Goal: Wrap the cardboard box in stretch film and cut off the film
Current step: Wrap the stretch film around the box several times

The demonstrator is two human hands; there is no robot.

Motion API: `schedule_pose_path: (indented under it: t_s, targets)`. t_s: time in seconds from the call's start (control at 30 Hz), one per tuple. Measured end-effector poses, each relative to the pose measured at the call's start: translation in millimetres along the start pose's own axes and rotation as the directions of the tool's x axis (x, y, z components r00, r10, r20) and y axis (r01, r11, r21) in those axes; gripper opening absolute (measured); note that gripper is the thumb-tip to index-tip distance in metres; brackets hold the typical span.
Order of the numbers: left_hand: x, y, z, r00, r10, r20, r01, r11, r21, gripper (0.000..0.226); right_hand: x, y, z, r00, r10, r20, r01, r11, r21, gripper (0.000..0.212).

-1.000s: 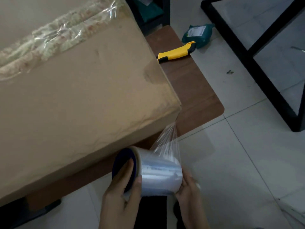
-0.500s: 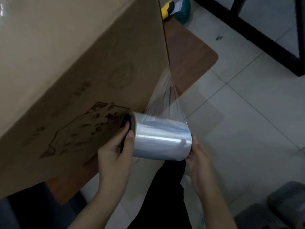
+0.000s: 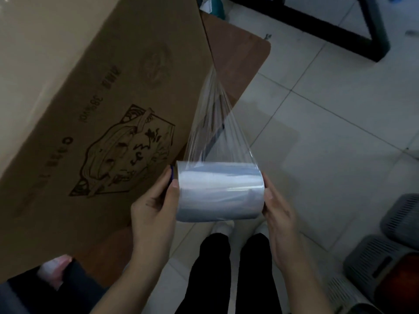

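A large brown cardboard box (image 3: 95, 91) with a dark printed drawing on its near side fills the left half of the view, standing on a low wooden table (image 3: 235, 55). I hold the stretch film roll (image 3: 220, 191) level in front of the box. My left hand (image 3: 154, 209) grips its left end, thumb on the rim. My right hand (image 3: 278, 214) grips its right end. A taut sheet of clear film (image 3: 215, 123) narrows from the roll up to the box's right vertical edge.
Pale tiled floor (image 3: 328, 132) lies to the right. A black metal frame (image 3: 340, 30) stands at the top right. Grey slatted crates (image 3: 385, 257) sit at the lower right. My legs in black trousers (image 3: 231, 273) are below the roll. A teal bag (image 3: 217, 7) peeks past the box.
The view dropped from the box's top to its printed near side. Both hands pulled the roll outward and away from the box corner, so the stretched film is longer. The yellow cutter left view.
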State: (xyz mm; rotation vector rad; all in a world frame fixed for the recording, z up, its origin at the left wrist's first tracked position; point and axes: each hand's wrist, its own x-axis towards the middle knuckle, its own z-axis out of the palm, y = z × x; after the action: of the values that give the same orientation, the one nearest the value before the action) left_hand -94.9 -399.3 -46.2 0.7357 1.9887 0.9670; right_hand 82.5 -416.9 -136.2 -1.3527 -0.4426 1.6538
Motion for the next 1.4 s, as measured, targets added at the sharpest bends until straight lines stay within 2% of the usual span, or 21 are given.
schedule_pose_path:
  t_s: [0.23,0.3,0.4,0.57,0.6,0.67,0.73,0.93,1.07,1.23,1.4]
  targets:
    - [-2.9,-20.0,-34.2,0.988,0.001,0.153,-0.003,1.0,0.014,0.032,-43.3,38.6,9.9,0.989,-0.068,-0.13,0.072,0.997,0.024,0.081]
    - [-4.2,-27.1,-44.8,0.981,-0.002,0.193,-0.003,1.0,0.025,0.038,-54.6,45.3,16.9,0.988,-0.076,-0.133,0.085,0.995,0.061,0.085]
    - [-9.6,-35.7,-61.1,0.97,-0.004,0.245,-0.01,0.998,0.056,0.062,-69.3,51.9,26.7,0.984,-0.096,-0.148,0.113,0.987,0.112,0.087]
    - [-20.4,-46.8,-85.1,0.953,0.022,0.302,-0.046,0.996,0.074,0.067,-92.2,69.1,36.9,0.981,-0.151,-0.121,0.163,0.982,0.099,0.072]
    - [-22.6,-49.4,-89.1,0.952,0.024,0.306,-0.049,0.996,0.073,0.069,-97.3,73.7,38.4,0.98,-0.161,-0.113,0.173,0.98,0.102,0.073]
    - [-26.9,-55.3,-97.6,0.953,0.026,0.301,-0.048,0.997,0.064,0.073,-109.4,79.6,44.4,0.982,-0.148,-0.116,0.162,0.979,0.124,0.087]
    - [-30.4,-60.5,-106.4,0.956,0.036,0.29,-0.057,0.997,0.062,0.075,-121.4,84.8,50.5,0.98,-0.153,-0.13,0.169,0.977,0.126,0.095]
    - [-42.7,-67.7,-140.4,0.951,0.09,0.295,-0.113,0.992,0.062,0.068,-151.2,102.8,71.2,0.981,-0.139,-0.136,0.159,0.976,0.151,0.094]
    - [-48.8,-71.9,-165.6,0.944,0.099,0.313,-0.129,0.989,0.078,0.059,-168.1,124.4,83.0,0.975,-0.142,-0.17,0.169,0.974,0.152,0.066]
    - [-50.7,-95.7,-200.2,0.928,0.054,0.368,-0.103,0.988,0.115,0.065,-193.8,164.8,104.5,0.965,-0.065,-0.255,0.122,0.969,0.214,0.099]
    - [-33.1,-114.4,-246.4,0.905,0.006,0.426,-0.094,0.978,0.188,0.071,-218.8,197.8,150.6,0.945,0.006,-0.328,0.098,0.95,0.298,0.098]
